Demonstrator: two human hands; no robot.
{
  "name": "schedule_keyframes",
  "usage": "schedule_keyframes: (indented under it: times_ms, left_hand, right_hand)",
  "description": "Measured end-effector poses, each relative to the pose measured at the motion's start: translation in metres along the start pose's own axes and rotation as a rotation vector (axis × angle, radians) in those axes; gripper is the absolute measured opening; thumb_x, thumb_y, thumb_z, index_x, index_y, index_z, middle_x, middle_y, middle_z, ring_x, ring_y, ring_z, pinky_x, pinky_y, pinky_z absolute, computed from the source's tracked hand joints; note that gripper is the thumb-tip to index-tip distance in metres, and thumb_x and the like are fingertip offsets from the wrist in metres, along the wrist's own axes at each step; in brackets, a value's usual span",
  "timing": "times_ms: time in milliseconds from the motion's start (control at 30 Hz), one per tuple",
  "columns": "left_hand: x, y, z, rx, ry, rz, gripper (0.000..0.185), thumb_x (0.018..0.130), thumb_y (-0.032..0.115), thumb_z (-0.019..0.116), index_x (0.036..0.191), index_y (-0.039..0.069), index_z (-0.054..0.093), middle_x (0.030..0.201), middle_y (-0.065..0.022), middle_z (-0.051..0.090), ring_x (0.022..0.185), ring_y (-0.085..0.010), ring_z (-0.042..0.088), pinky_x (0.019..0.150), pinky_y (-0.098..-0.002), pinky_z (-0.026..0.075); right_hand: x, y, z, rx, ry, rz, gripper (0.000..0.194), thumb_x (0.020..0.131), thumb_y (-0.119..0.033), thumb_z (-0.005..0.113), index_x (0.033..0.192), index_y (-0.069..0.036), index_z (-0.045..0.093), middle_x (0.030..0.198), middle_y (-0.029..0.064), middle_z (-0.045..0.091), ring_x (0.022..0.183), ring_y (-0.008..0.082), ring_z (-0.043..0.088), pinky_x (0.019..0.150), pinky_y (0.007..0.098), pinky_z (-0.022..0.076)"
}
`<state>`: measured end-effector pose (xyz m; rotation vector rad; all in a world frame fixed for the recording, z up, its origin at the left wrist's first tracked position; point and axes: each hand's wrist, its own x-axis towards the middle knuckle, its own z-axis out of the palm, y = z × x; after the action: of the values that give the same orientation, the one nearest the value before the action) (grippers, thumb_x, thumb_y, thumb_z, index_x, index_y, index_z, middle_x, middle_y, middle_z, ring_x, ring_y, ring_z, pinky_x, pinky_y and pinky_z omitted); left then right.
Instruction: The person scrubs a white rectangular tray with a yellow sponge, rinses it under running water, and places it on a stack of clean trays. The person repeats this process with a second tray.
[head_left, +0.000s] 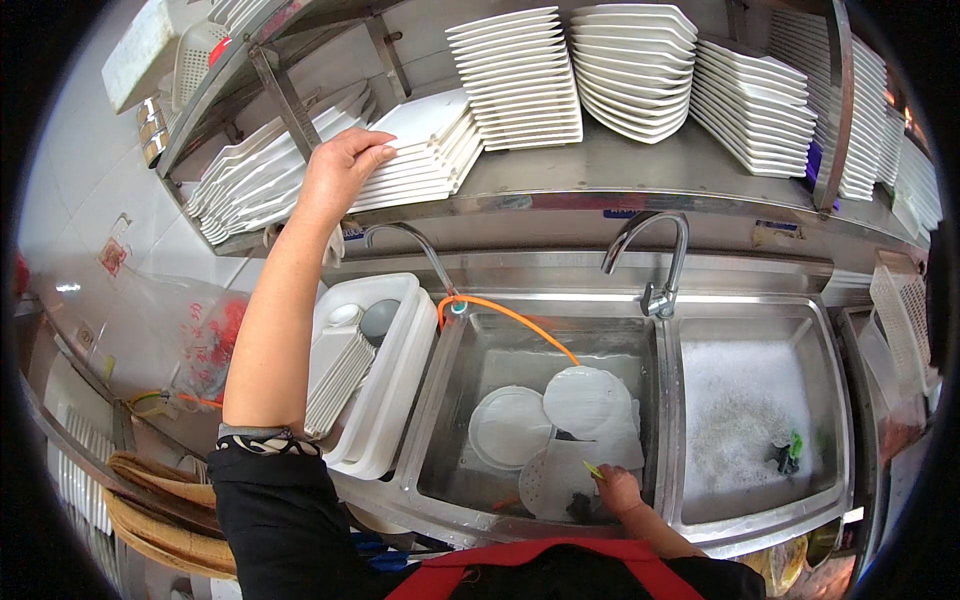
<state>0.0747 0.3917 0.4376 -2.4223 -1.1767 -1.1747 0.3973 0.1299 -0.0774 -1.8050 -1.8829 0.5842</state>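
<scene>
My left hand (341, 171) reaches up to the steel shelf, thumb and fingers closed at the edge of the top white plate (424, 120) on a low stack. Down in the left sink basin, my right hand (620, 491) grips a slim yellow-green object (593, 470), mostly covered by the fingers. Beside it lies a flat white rectangular piece (600, 450), and a dark item (580, 507) sits just below. Round white plates (510, 427) rest in the same basin, one pair overlapping near an orange hose (525, 319).
Tall stacks of white dishes (517, 82) line the shelf (600, 172). Two faucets (660, 300) rise behind the basins. Suds (739, 390) and a green-black scrubber (787, 454) occupy the right basin. Nested white tubs (397, 360) hold dishes, left of the sink.
</scene>
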Motion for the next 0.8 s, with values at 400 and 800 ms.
schedule_keyframes:
  times_ms: [400, 800]
  left_hand:
    - [-0.039, 0.014, -0.043, 0.319, 0.277, 0.358, 0.022, 0.079, 0.016, 0.069, 0.092, 0.003, 0.057, 0.083, -0.0117, 0.054, 0.079, -0.0296, 0.053, 0.074, -0.0374, 0.043]
    - [-0.169, 0.076, -0.133, 0.529, 0.354, 0.384, 0.044, 0.051, -0.001, 0.073, 0.093, 0.009, 0.068, 0.066, -0.005, 0.054, 0.06, -0.0221, 0.052, 0.056, -0.0323, 0.044]
  right_hand:
    - [0.006, -0.009, 0.0, 0.032, -0.016, -0.062, 0.014, 0.085, -0.02, 0.057, 0.093, -0.008, 0.058, 0.077, 0.02, 0.061, 0.074, 0.0383, 0.061, 0.067, 0.047, 0.0497]
    - [0.003, -0.019, 0.002, -0.008, -0.005, -0.246, 0.013, 0.085, -0.022, 0.058, 0.088, -0.009, 0.054, 0.074, 0.0185, 0.06, 0.07, 0.0387, 0.06, 0.063, 0.049, 0.0482]
